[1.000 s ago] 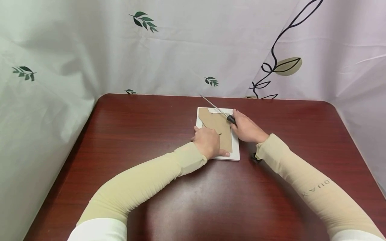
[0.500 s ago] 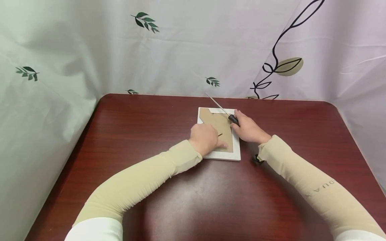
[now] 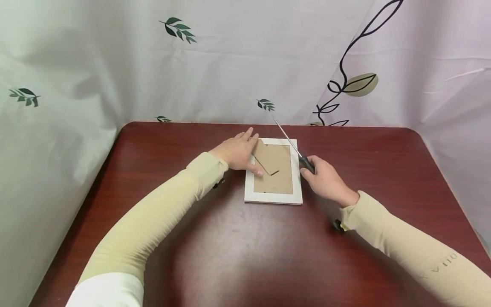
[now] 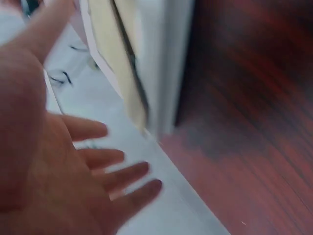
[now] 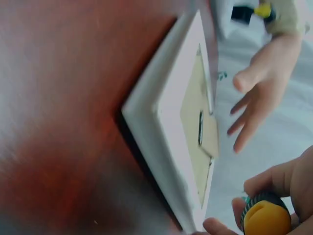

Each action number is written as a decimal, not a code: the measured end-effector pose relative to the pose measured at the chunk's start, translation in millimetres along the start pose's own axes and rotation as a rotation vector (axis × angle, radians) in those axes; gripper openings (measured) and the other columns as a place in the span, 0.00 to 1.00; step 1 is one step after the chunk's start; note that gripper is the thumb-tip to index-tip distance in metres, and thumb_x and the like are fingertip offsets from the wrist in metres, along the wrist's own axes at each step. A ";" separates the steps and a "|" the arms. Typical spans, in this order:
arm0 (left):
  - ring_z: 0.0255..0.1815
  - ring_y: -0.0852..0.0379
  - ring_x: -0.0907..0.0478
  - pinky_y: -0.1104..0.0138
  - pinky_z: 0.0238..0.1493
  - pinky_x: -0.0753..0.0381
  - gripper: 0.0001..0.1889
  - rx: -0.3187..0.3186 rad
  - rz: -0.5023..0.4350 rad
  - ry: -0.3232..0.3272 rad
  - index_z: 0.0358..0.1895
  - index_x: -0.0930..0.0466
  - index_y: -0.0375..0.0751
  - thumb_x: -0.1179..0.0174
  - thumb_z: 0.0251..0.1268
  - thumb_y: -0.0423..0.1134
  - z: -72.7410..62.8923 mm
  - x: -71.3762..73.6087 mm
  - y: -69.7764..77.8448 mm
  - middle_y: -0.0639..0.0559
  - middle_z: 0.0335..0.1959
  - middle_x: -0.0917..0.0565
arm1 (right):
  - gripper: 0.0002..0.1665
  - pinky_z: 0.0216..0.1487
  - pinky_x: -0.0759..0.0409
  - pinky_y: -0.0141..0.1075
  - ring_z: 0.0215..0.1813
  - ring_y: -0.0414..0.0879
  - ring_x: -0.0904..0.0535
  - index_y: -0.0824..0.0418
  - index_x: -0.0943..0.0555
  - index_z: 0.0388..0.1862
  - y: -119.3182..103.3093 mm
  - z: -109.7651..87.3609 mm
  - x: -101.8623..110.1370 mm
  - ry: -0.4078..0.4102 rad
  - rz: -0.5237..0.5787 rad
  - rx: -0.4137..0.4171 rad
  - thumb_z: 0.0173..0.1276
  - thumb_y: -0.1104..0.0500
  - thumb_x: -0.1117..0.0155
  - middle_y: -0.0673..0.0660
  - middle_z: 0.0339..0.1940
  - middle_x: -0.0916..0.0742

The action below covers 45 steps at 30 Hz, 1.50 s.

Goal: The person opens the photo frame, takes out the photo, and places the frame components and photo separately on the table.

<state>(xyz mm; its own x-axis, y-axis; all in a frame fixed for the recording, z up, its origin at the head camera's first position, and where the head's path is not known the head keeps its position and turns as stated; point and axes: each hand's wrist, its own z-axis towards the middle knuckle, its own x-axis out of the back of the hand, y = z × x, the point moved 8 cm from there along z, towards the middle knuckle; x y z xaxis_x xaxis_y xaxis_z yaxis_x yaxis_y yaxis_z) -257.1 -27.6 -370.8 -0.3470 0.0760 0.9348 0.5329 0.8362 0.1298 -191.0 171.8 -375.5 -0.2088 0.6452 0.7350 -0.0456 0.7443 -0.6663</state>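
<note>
A white picture frame (image 3: 274,198) lies face down on the table, its tan backing board (image 3: 278,183) showing with an easel-stand flap (image 3: 259,149) on it. My left hand (image 3: 238,152) is over the frame's upper left side with fingers spread and straight, holding nothing; in the left wrist view its fingers (image 4: 129,181) are apart from the frame's edge. My right hand (image 3: 326,177) grips a screwdriver (image 3: 307,164) by its black handle just right of the frame, the thin metal shaft pointing up and left. In the right wrist view the handle's yellow end (image 5: 266,219) shows.
The dark red wooden table (image 3: 230,247) extends around the frame on all sides. A white curtain (image 3: 215,72) with leaf prints hangs right behind its far edge. Long beige sleeves cover both forearms, with small black wrist devices (image 3: 338,226) beneath.
My left hand has lifted off the backing and moved up and left, its fingers spreading. My right hand has drawn back right and down, taking the screwdriver along.
</note>
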 end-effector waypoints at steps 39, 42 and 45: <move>0.83 0.47 0.66 0.47 0.77 0.49 0.82 -0.019 0.099 -0.166 0.81 0.66 0.35 0.23 0.28 0.73 5.8 -21.7 -0.5 0.42 0.83 0.66 | 0.18 0.17 0.33 0.30 0.18 0.41 0.31 0.68 0.28 0.32 -3.9 -49.2 -52.3 -0.184 0.413 -0.120 0.83 0.58 0.56 0.53 0.17 0.26; 0.83 0.47 0.66 0.47 0.77 0.49 0.82 -0.017 0.103 -0.166 0.81 0.66 0.35 0.23 0.28 0.73 6.5 -21.6 -0.3 0.42 0.83 0.66 | 0.17 0.17 0.33 0.30 0.19 0.41 0.32 0.69 0.28 0.37 -2.9 -50.0 -55.1 -0.186 0.455 -0.141 0.83 0.58 0.56 0.53 0.19 0.26; 0.83 0.47 0.67 0.47 0.77 0.49 0.81 -0.013 0.098 -0.167 0.81 0.66 0.35 0.22 0.28 0.73 7.2 -21.8 -0.4 0.42 0.83 0.66 | 0.16 0.17 0.33 0.29 0.19 0.41 0.32 0.70 0.28 0.41 -2.8 -50.4 -56.8 -0.190 0.487 -0.152 0.83 0.58 0.57 0.53 0.20 0.26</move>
<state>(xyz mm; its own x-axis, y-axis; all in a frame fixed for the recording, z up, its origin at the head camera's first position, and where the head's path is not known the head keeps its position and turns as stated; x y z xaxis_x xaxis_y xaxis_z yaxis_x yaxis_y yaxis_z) -255.3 -25.7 -393.6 -0.4154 0.2471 0.8755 0.5802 0.8132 0.0457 -129.7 141.8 -409.1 -0.3440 0.8896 0.3006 0.2395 0.3927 -0.8880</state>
